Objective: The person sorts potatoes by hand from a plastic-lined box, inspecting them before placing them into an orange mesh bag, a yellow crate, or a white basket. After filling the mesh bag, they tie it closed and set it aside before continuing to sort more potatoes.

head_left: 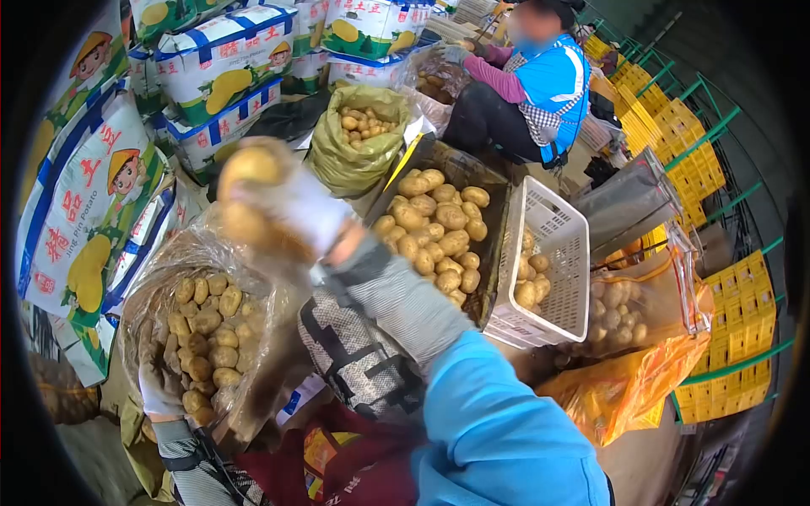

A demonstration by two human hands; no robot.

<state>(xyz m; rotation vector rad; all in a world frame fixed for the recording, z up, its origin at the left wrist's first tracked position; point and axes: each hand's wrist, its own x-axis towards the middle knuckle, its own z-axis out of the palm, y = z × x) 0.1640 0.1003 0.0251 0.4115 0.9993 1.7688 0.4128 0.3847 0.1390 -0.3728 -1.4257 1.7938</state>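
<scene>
My right hand [283,207], in a white glove, is raised over the scene and blurred; it is closed on potatoes [249,169]. My left hand [160,384], also gloved, grips the near rim of a clear plastic bag [169,261] full of potatoes at the lower left. A dark tray [498,190] heaped with potatoes lies ahead in the middle. A white plastic basket [553,253] holding a few potatoes leans to its right.
Printed potato sacks [84,211] pile up on the left and at the back. An open yellow-green bag [359,139] of small potatoes stands behind. Another person [540,84] in a blue vest works at the back. Orange bags [629,388] and yellow crates [734,329] fill the right.
</scene>
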